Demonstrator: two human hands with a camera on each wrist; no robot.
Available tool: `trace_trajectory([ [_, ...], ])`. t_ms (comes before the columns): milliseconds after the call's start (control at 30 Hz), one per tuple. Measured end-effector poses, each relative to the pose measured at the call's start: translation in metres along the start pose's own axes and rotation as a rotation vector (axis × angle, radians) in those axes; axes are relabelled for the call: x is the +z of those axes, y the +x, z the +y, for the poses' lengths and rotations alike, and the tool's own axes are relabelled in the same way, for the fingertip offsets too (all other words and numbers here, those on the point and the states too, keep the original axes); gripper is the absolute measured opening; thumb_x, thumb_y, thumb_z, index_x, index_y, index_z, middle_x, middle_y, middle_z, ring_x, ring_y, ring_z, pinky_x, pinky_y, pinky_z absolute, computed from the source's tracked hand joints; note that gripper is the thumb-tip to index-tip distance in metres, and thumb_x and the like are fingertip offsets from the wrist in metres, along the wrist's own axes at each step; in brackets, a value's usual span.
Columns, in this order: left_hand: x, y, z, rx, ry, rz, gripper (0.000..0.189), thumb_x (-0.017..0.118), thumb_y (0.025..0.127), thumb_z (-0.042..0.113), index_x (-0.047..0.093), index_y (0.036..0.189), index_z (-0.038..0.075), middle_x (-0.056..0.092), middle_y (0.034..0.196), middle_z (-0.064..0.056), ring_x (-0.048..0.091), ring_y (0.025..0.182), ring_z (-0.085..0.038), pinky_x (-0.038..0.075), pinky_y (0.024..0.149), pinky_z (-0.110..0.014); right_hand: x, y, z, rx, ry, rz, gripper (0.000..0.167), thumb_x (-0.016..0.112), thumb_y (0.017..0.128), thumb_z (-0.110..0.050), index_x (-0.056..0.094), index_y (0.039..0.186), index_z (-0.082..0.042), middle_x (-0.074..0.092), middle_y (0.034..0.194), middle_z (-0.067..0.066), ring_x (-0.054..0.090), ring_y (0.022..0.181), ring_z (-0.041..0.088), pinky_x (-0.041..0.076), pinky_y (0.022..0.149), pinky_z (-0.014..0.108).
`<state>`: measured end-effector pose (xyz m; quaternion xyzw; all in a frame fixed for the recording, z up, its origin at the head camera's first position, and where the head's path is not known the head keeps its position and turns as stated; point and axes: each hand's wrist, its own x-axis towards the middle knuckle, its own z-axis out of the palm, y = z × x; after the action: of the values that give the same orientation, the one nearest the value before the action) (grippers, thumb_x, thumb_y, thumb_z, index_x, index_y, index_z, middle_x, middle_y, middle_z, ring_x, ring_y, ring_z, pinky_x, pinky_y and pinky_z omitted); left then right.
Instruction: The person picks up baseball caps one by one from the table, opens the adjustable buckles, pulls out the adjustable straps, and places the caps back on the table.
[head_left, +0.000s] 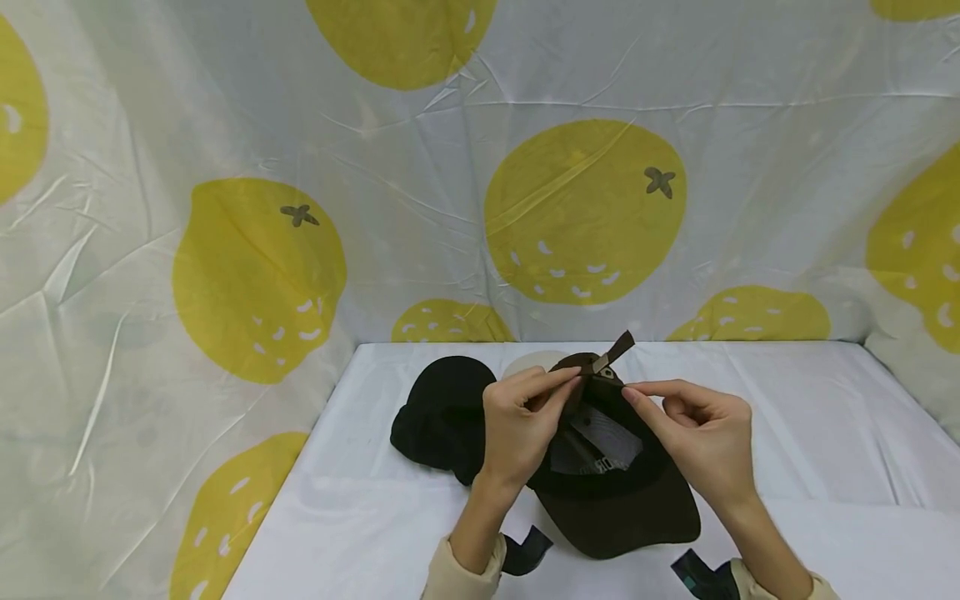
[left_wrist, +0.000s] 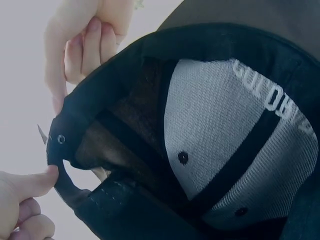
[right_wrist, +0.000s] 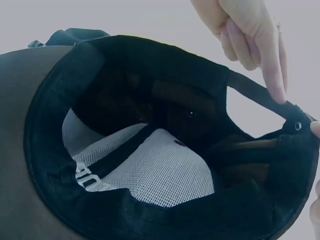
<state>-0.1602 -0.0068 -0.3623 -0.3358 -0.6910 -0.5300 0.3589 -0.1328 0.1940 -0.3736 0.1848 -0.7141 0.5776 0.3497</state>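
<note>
My left hand (head_left: 525, 421) pinches the narrow back strap of a dark brown baseball cap (head_left: 618, 521) between thumb and forefinger. On the other side of the strap opening, my right hand (head_left: 701, 429) pinches the cap's back edge beside a small metal eyelet (left_wrist: 61, 139). The cap is tilted with its hollow toward me and its brim low. Above the fingertips sticks up the loose strap end (head_left: 621, 345), with a metal buckle (head_left: 597, 363) at its base. Pale mesh lining (right_wrist: 165, 172) and white lettering (left_wrist: 275, 102) show inside the crown.
A black cap (head_left: 450, 400) lies on the white-covered table (head_left: 810, 417) left of the brown one. Partly hidden behind them is a pale cream item (head_left: 536, 362). A curtain (head_left: 420, 208) printed with yellow lemons hangs behind the table.
</note>
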Motion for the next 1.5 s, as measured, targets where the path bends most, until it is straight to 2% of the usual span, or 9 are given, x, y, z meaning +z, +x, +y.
trace_trajectory([
  [300, -0.002, 0.000, -0.001, -0.007, -0.044, -0.015, 0.006, 0.077, 0.090, -0.002, 0.082, 0.093, -0.001, 0.051, 0.054, -0.004, 0.038, 0.053, -0.005, 0.033, 0.050, -0.015, 0.005, 0.001, 0.005, -0.222, -0.046, 0.030, 0.030, 0.081, 0.066, 0.023, 0.082, 0.087, 0.002, 0.025, 0.050, -0.008, 0.018, 0.048, -0.001, 0.016, 0.044, 0.013],
  [567, -0.004, 0.001, 0.000, 0.002, -0.064, -0.032, 0.006, 0.076, 0.091, -0.002, 0.082, 0.093, -0.002, 0.055, 0.056, -0.005, 0.039, 0.052, -0.005, 0.033, 0.050, -0.015, 0.011, 0.004, 0.001, -0.345, 0.016, 0.019, 0.030, 0.078, 0.066, 0.026, 0.080, 0.090, 0.009, 0.038, 0.050, -0.008, 0.022, 0.050, -0.001, 0.019, 0.048, 0.010],
  [833, -0.004, 0.002, 0.001, 0.019, -0.083, -0.065, 0.006, 0.076, 0.091, -0.003, 0.081, 0.094, -0.002, 0.060, 0.060, -0.006, 0.040, 0.053, -0.006, 0.035, 0.050, -0.016, 0.010, 0.003, 0.009, -0.394, 0.001, 0.022, 0.017, 0.082, 0.074, 0.016, 0.080, 0.089, 0.008, 0.051, 0.051, -0.003, 0.027, 0.050, -0.003, 0.022, 0.048, 0.008],
  [1000, -0.001, 0.002, 0.003, 0.027, -0.030, -0.068, 0.006, 0.077, 0.090, -0.003, 0.082, 0.093, 0.000, 0.055, 0.057, -0.004, 0.039, 0.054, -0.005, 0.034, 0.051, -0.015, 0.009, 0.002, 0.013, -0.399, -0.044, 0.027, 0.014, 0.081, 0.077, 0.013, 0.081, 0.090, 0.007, 0.060, 0.055, 0.001, 0.029, 0.049, -0.004, 0.023, 0.048, 0.010],
  [1233, 0.004, 0.001, 0.006, 0.070, 0.089, -0.027, 0.008, 0.079, 0.087, -0.004, 0.083, 0.092, 0.002, 0.046, 0.053, 0.000, 0.036, 0.052, -0.002, 0.029, 0.051, -0.011, 0.008, 0.000, 0.013, -0.400, -0.095, 0.034, 0.006, 0.081, 0.083, 0.005, 0.081, 0.089, 0.006, 0.050, 0.052, -0.005, 0.027, 0.050, -0.003, 0.021, 0.048, 0.011],
  [1367, 0.006, 0.000, 0.006, 0.087, 0.109, -0.026, 0.010, 0.078, 0.087, -0.006, 0.083, 0.092, 0.002, 0.045, 0.053, 0.001, 0.035, 0.051, -0.002, 0.027, 0.051, -0.010, 0.009, 0.000, 0.012, -0.405, -0.106, 0.037, 0.007, 0.080, 0.088, -0.001, 0.081, 0.089, 0.005, 0.048, 0.052, -0.006, 0.027, 0.050, -0.004, 0.021, 0.048, 0.011],
  [1500, 0.006, 0.000, 0.007, 0.087, 0.087, -0.028, 0.009, 0.076, 0.089, -0.006, 0.082, 0.091, 0.001, 0.045, 0.053, 0.000, 0.035, 0.051, -0.002, 0.027, 0.050, -0.011, 0.012, 0.001, 0.010, -0.442, -0.105, 0.042, 0.017, 0.077, 0.093, -0.009, 0.080, 0.090, 0.007, 0.045, 0.051, -0.007, 0.025, 0.051, -0.004, 0.019, 0.048, 0.010],
])
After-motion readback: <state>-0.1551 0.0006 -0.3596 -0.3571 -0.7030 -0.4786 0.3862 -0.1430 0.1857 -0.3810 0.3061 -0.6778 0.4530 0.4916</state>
